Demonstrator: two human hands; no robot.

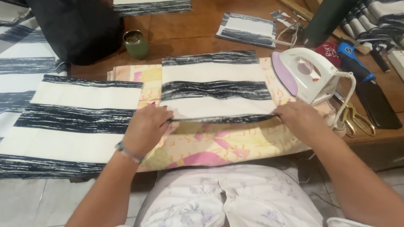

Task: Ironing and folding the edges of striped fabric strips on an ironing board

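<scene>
The striped fabric panel's [214, 84] folded hem ran left to right between the left hand [145, 128] and right hand [301, 120], fingers pinching each end.

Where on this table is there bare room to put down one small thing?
Bare wood shows between the green cup and the small folded striped piece, behind the striped cloth that both hands hold. The right side is crowded: iron, scissors, blue tool. Left is covered by striped fabric.
</scene>
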